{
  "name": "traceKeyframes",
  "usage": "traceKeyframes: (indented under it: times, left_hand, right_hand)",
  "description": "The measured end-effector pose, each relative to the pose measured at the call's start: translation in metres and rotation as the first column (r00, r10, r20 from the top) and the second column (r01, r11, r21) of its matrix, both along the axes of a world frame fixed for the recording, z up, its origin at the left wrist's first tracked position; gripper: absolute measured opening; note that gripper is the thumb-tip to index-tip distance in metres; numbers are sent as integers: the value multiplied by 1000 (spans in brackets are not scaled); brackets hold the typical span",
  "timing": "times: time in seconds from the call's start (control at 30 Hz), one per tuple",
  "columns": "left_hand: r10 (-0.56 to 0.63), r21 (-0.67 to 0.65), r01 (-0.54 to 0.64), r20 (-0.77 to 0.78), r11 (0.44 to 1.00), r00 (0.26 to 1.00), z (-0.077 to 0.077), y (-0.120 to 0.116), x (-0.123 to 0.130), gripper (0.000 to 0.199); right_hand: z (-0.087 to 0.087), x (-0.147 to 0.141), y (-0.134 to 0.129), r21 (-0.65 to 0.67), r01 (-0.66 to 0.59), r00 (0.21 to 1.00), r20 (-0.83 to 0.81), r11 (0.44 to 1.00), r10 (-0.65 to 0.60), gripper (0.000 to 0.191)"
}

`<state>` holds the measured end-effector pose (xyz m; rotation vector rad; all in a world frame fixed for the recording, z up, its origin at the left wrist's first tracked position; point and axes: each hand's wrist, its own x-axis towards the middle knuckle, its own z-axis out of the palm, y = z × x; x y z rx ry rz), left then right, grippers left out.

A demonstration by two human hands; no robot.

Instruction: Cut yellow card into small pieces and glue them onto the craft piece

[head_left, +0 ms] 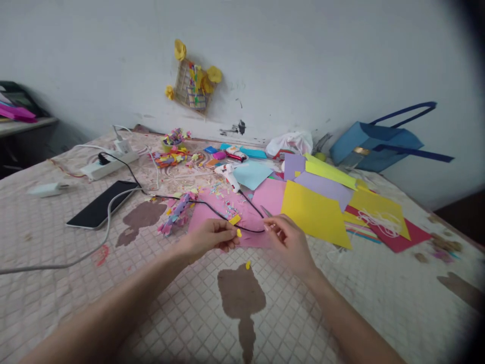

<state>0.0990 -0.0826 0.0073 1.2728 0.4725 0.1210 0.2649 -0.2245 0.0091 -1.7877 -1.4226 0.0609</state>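
Note:
My left hand (214, 236) is closed in a pinch on a small yellow paper piece (239, 233), which sticks out past the fingertips. My right hand (288, 240) is closed, with the pointed blade of scissors (265, 211) showing above its fingers; the handles are hidden. Both hands are over the near edge of a pink paper sheet (204, 207). A folded yellow strip (235, 219) lies just beyond my left fingertips, by a black cord (212, 207). Another small yellow piece (248, 265) rests on the tablecloth nearer to me.
A white glue gun (228, 176) lies among paper scraps. To the left are a paper-covered stick (178, 215), a black tablet (102, 205) and a power strip (109, 166). Yellow sheets (314, 212) spread rightward, and a blue bag (375, 146) stands behind.

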Motion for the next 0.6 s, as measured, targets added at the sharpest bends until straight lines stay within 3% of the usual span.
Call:
traceKeyframes:
  times: [0.2,0.4,0.6]
  left_hand:
    - [-22,-35,22,14,999,1000,0,-6,2,27]
    - [-15,-133,16,12,991,1000,-2,-22,4,30]
    - [-10,-202,12,12,979,1000,4,-30,5,30]
  right_hand:
    - [-5,-10,3,48,-32,998,58,998,29,18]
    - [-18,12,-6,38,-25,978,207,999,17,24]
    - [-22,34,-9,84,74,959,268,994,-94,36]
